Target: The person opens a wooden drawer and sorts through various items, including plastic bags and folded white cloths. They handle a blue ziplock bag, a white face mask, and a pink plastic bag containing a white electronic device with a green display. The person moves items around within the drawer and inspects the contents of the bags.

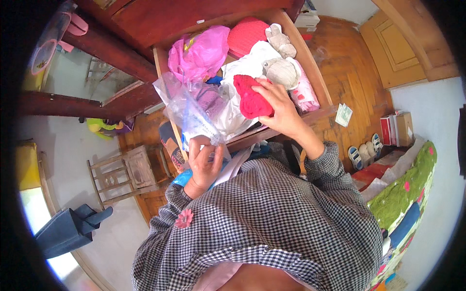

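An open wooden drawer [320, 78] full of soft goods lies before me. Over its front part my right hand [278, 107] grips a folded red knitted item [251, 96]. Pinched in the fingers of my left hand [205, 158] is a clear plastic bag [198, 116] with a blue strip and some print, hanging over the drawer's left side. Purple knitted fabric [209, 98] shows behind or inside the bag; I cannot tell which. White cloth or plastic [236, 69] spreads across the middle. A grey plush toy [280, 71] lies just beyond my right hand.
The drawer also holds a pink plastic bag [200, 51], a red knitted piece [249, 34], another small plush toy [280, 40] and a pink patterned roll [305, 91]. A wooden chair [131, 171] stands left. Slippers [364, 152] and boxes [397, 127] sit right, near a bed [404, 174].
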